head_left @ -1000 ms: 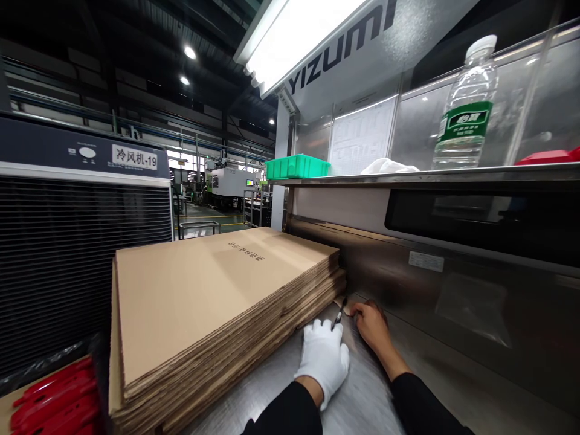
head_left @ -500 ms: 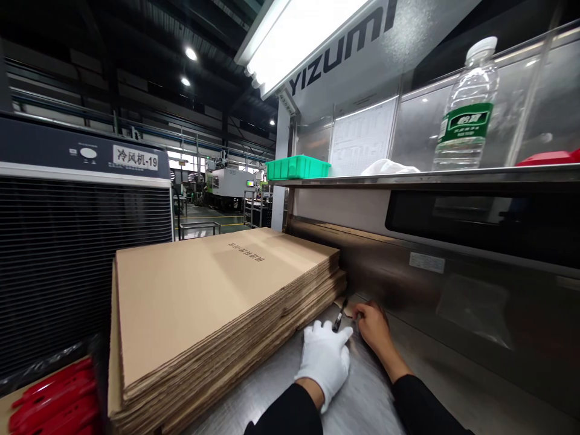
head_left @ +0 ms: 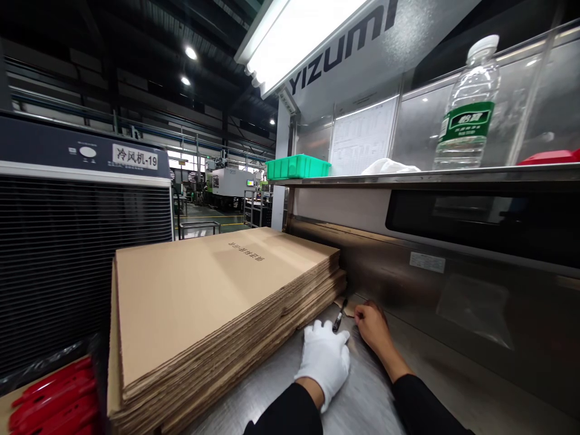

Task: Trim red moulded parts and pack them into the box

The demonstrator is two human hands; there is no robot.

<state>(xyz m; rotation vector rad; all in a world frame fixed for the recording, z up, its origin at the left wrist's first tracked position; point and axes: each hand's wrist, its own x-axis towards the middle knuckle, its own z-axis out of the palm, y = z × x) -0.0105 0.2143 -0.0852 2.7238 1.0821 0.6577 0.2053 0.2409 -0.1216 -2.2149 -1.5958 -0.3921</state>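
My left hand [head_left: 322,357], in a white glove, rests palm down on the metal worktop [head_left: 267,393]. Its fingers are slightly bent and apart, with the thumb out to the right. Just past its fingertips lies a black pen [head_left: 339,316], its near end close to the glove. Bare and curled, my right hand [head_left: 372,324] is at the right end of a torn piece of brown cardboard [head_left: 350,307] beneath the pen. Its fingers are pressed together; what they hold, if anything, is hidden.
A tall stack of flat cardboard sheets [head_left: 217,290] stands left of my hands. Above runs a metal shelf [head_left: 344,180] with a green bin [head_left: 298,167] and a water bottle [head_left: 469,109]. Red plastic parts [head_left: 57,402] lie at lower left, by an air cooler [head_left: 81,241].
My left thumb has drawn in slightly toward the glove's fingers. The fingers of my right hand have shifted a little to the right and curled closer. The pen and cardboard stay put.
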